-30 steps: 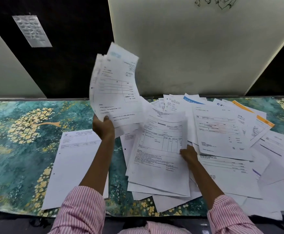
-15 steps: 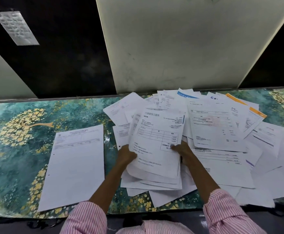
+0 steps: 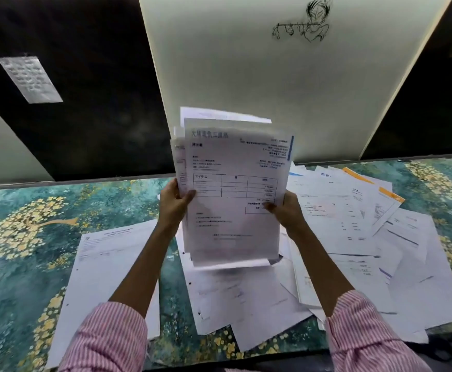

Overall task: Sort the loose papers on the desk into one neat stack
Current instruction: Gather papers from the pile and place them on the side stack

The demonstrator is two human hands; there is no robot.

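Observation:
I hold a sheaf of several printed sheets [image 3: 233, 200] upright above the desk, its lower edge just over the scattered pile. My left hand [image 3: 174, 204] grips its left edge, thumb on the front page. My right hand [image 3: 286, 210] grips the right edge the same way. The front page shows a table and lines of text. A loose pile of papers [image 3: 367, 237] spreads over the middle and right of the desk [image 3: 26, 237]. A separate white sheet or thin stack [image 3: 104, 277] lies flat at the left.
The desk has a teal and gold patterned top. A white wall panel [image 3: 273, 76] with a small line drawing stands right behind the desk edge, flanked by dark panels. A grey label [image 3: 30, 79] hangs on the left dark panel.
The left hand brought its raised papers down onto the pile. Both hands then gathered a sheaf from the pile and lifted it upright in front of me.

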